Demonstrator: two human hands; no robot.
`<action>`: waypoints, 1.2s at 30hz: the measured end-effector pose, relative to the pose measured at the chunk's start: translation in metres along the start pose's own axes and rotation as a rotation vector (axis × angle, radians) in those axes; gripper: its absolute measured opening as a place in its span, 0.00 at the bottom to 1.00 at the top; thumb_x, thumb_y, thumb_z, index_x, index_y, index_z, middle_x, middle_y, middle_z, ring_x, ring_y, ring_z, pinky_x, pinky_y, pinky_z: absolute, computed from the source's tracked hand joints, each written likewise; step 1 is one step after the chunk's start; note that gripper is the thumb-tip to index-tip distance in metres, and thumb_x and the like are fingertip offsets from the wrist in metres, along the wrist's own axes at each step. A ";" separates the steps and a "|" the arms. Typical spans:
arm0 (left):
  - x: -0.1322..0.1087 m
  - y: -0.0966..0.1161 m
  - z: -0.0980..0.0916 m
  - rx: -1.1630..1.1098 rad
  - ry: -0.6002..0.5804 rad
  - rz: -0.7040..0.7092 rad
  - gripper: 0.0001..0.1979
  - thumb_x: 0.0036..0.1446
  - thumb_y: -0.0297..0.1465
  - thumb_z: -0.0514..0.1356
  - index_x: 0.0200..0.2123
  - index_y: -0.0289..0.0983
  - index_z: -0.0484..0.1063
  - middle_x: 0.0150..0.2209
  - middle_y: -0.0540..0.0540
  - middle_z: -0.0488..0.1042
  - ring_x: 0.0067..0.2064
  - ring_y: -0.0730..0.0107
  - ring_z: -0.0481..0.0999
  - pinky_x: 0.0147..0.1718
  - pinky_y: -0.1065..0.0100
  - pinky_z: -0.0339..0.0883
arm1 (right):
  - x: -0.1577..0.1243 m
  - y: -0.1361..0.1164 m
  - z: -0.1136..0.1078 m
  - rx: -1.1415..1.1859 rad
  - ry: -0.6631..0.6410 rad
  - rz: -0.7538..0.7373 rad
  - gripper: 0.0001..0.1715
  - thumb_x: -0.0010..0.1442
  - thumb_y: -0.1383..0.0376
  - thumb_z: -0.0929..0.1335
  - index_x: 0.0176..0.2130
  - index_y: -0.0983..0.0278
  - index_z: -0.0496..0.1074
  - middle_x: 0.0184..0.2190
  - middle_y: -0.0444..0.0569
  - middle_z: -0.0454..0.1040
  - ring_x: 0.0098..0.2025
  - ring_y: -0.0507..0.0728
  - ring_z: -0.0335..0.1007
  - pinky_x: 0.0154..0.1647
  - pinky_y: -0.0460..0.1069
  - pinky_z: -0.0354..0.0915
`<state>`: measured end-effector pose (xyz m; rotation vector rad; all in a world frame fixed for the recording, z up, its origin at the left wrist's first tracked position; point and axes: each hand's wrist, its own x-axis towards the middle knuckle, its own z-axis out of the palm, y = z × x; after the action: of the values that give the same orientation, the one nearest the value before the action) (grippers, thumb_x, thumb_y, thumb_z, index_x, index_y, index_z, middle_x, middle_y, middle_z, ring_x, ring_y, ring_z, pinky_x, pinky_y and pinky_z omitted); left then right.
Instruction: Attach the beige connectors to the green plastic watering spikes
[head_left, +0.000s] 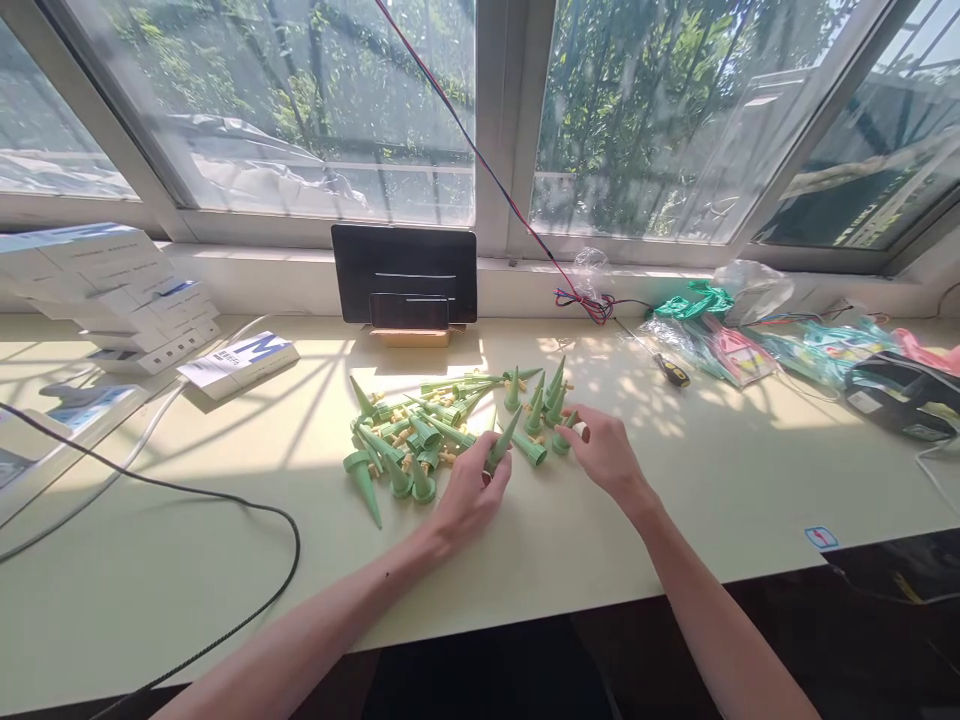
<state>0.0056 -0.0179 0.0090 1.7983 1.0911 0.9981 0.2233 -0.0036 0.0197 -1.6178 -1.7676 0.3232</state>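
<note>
A pile of green plant watering spikes (pixel 420 430) with small yellowish side pieces lies in the middle of the table. At the pile's right edge my left hand (pixel 476 485) is closed around one spike (pixel 506 437), its point tilted up to the right. My right hand (pixel 604 450) pinches another spike (pixel 562 436), which stands point up at the right end of a small group. Several upright spikes (pixel 535 412) stand between the two hands, and a spike lying on its side (pixel 532 452) shows its open end toward me.
A tablet (pixel 405 265) and a phone lean on a wooden stand (pixel 411 338) behind the pile. White boxes (pixel 135 290) and cables (pixel 289 530) are at the left. A screwdriver (pixel 671 370), plastic bags (pixel 739 355) and a black device (pixel 900 395) lie at the right.
</note>
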 end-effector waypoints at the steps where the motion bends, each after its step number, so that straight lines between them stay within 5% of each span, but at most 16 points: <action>1: 0.000 0.000 0.000 0.002 -0.001 0.003 0.08 0.66 0.37 0.52 0.37 0.39 0.64 0.27 0.53 0.60 0.27 0.74 0.58 0.24 0.73 0.57 | 0.002 0.004 -0.001 -0.004 0.007 0.008 0.12 0.61 0.60 0.65 0.41 0.62 0.74 0.34 0.49 0.78 0.23 0.53 0.63 0.31 0.49 0.61; 10: 0.000 0.001 -0.001 -0.008 0.031 0.007 0.09 0.65 0.37 0.52 0.38 0.38 0.65 0.27 0.53 0.60 0.26 0.75 0.58 0.23 0.73 0.56 | 0.007 0.012 -0.006 0.015 0.085 0.055 0.20 0.58 0.58 0.68 0.49 0.63 0.71 0.38 0.50 0.78 0.21 0.51 0.62 0.32 0.50 0.64; 13: -0.001 0.000 0.000 -0.015 0.055 0.007 0.08 0.64 0.37 0.53 0.38 0.38 0.66 0.27 0.53 0.60 0.26 0.75 0.58 0.23 0.73 0.55 | -0.003 -0.002 -0.008 -0.023 0.357 0.021 0.25 0.60 0.55 0.68 0.53 0.64 0.66 0.45 0.54 0.74 0.19 0.49 0.58 0.31 0.50 0.65; 16: -0.001 -0.002 0.000 -0.025 0.068 0.014 0.08 0.64 0.36 0.53 0.38 0.38 0.66 0.26 0.54 0.59 0.25 0.76 0.56 0.22 0.74 0.55 | -0.013 -0.017 -0.006 -0.060 0.591 -0.047 0.14 0.65 0.58 0.65 0.47 0.64 0.68 0.40 0.52 0.73 0.19 0.49 0.56 0.28 0.48 0.61; 18: -0.001 -0.002 0.000 -0.020 0.071 0.018 0.08 0.64 0.36 0.53 0.38 0.38 0.66 0.26 0.54 0.59 0.25 0.76 0.56 0.22 0.74 0.55 | -0.015 -0.024 -0.001 -0.107 0.488 -0.106 0.10 0.67 0.61 0.62 0.40 0.64 0.70 0.29 0.47 0.71 0.21 0.51 0.58 0.27 0.47 0.58; 21: -0.001 -0.003 0.000 -0.001 0.068 0.027 0.08 0.65 0.36 0.53 0.38 0.38 0.66 0.27 0.53 0.61 0.26 0.76 0.58 0.23 0.73 0.56 | -0.011 -0.029 0.007 -0.217 0.064 -0.018 0.12 0.67 0.66 0.61 0.41 0.63 0.73 0.20 0.43 0.66 0.22 0.53 0.61 0.25 0.46 0.53; 24: 0.000 -0.005 0.001 0.008 0.051 0.036 0.08 0.65 0.37 0.53 0.38 0.38 0.67 0.27 0.53 0.61 0.25 0.76 0.58 0.23 0.73 0.56 | -0.002 -0.031 0.014 -0.301 -0.199 0.069 0.14 0.68 0.68 0.60 0.46 0.62 0.73 0.23 0.47 0.70 0.25 0.54 0.65 0.25 0.46 0.51; 36: 0.000 -0.006 0.000 0.041 0.036 0.037 0.10 0.64 0.38 0.53 0.37 0.38 0.67 0.26 0.53 0.62 0.25 0.75 0.60 0.23 0.73 0.57 | 0.021 -0.038 0.023 -0.328 -0.402 0.182 0.11 0.67 0.64 0.64 0.47 0.63 0.74 0.34 0.55 0.76 0.37 0.59 0.74 0.34 0.48 0.60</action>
<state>0.0042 -0.0161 0.0032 1.8459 1.1108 1.0403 0.1805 0.0154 0.0335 -2.0670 -2.0553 0.4924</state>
